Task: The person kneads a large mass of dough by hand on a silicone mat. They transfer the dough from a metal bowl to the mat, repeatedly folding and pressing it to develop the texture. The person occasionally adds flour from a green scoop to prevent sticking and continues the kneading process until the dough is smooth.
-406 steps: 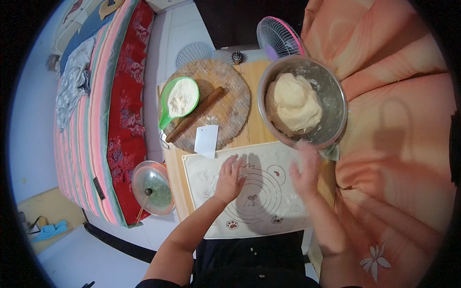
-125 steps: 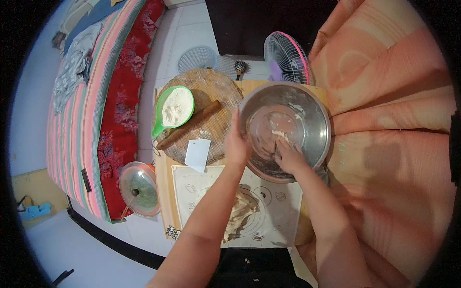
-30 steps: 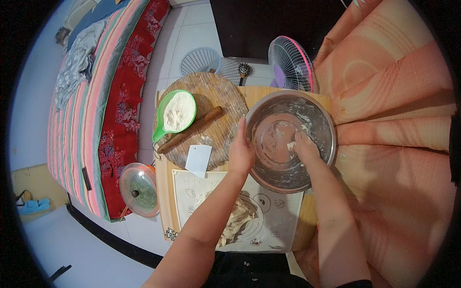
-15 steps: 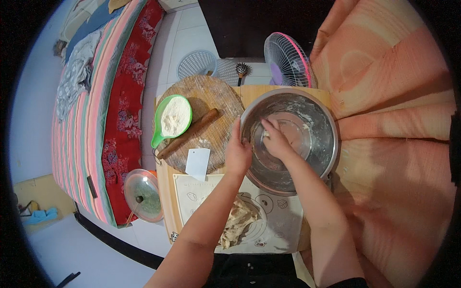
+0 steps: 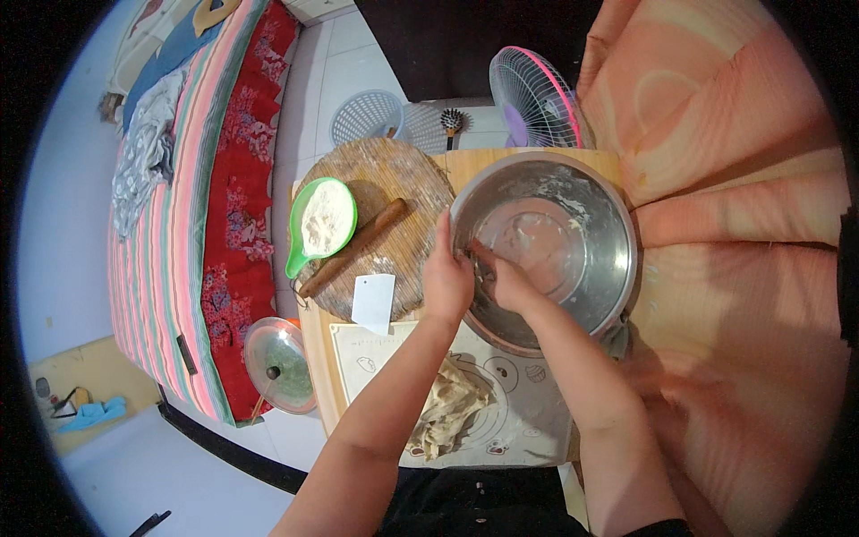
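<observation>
Over the left rim of the stainless-steel mixing bowl (image 5: 601, 259), gripping the metal edge with the left hand (image 5: 447, 279). Reaching inside with the right hand (image 5: 512, 285), just beside the left, bent toward the near-left inner wall; cannot tell how far closed, or on what. Can see pale dough smears (image 5: 582, 210) on the bowl's far wall. Have a rough lump of dough (image 5: 455, 403) lying on the cream pastry mat (image 5: 541, 425), between the forearms (image 5: 371, 434) and partly hidden by the left one. Can see a wooden rolling pin (image 5: 355, 249) slantwise across the round wooden board (image 5: 416, 170), left of the bowl, directly beside a green scoop (image 5: 299, 259) heaped with white flour (image 5: 327, 219). Find a white dough scraper (image 5: 373, 300) overlapping the board's near edge and the mat's far edge, above a pale wooden table (image 5: 474, 162). Beyond the table, notice a pink-rimmed fan (image 5: 537, 98) and a light-blue plastic basket (image 5: 353, 125).
</observation>
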Demonstrator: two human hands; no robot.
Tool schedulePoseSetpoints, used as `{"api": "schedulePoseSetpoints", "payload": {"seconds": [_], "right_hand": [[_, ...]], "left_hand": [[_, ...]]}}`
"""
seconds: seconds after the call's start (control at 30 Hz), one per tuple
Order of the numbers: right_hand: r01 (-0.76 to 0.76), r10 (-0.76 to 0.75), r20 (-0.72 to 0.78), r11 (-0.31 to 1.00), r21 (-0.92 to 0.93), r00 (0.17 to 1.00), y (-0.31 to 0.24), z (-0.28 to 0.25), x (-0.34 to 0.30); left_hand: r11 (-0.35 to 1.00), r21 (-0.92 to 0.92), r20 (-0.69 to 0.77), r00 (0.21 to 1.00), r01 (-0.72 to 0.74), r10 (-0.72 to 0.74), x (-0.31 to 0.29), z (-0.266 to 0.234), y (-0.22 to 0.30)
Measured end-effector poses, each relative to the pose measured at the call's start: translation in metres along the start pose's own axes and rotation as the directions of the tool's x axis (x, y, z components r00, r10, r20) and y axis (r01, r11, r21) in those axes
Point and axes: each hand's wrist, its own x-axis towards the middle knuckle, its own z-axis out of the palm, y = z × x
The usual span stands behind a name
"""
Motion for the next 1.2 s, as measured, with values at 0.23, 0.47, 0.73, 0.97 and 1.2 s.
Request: {"api": "schedulePoseSetpoints", "payload": {"seconds": [0.23, 0.47, 0.73, 0.97, 1.2], "right_hand": [[-0.091, 0.113, 0.106, 0.978, -0.188, 0.988, -0.024, -0.020, -0.018], [-0.189, 0.141, 0.128, 0.787, 0.588, 0.982, -0.005, -0.072, -0.027], [-0.341, 0.123, -0.576, 0.896, -0.286, 0.808, 0.009, -0.111, -0.051], [-0.075, 0.332, -0.279, 0.753, 0.654, 0.901, -0.004, -0.103, -0.049], [0.059, 0.056, -0.075, 0.249, 0.967, 0.996, -0.093, -0.058, -0.139]], "left_hand": [[0.998, 0.052, -0.034, 0.999, -0.029, 0.031, 0.002, 0.004, -0.005], [0.994, 0.085, -0.035, 0.997, -0.070, 0.074, 0.001, 0.002, -0.008], [0.990, 0.140, 0.017, 1.000, -0.021, 0.019, 0.001, 0.002, -0.006], [0.974, 0.218, -0.009, 0.998, -0.057, 0.060, -0.003, 0.003, -0.003], [0.788, 0.455, -0.170, 0.828, -0.415, 0.534, -0.008, -0.016, 0.013]]}}
